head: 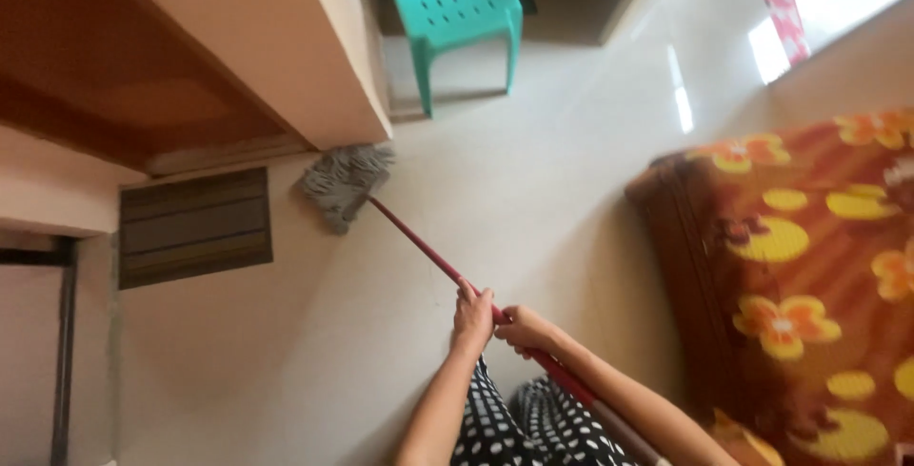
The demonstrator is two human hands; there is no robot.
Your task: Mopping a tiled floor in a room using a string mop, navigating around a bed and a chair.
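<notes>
A red-handled mop [433, 255] with a grey string head [343, 183] stretched across the pale glossy floor [533, 171], its head against the corner of a beige wall [333, 57]. The left hand [473, 312] and right hand [526, 330], fingers wrapped tight round the handle, sat just beside each other. A turquoise plastic chair [457, 9] stood beyond; an orange flowered blanket [800, 276] lay at the floor's right edge.

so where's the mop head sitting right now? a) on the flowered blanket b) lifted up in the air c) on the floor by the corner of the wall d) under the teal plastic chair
c: the grey mop head lies on the floor against the wall corner, its red handle gripped by the left hand and right hand.
</notes>
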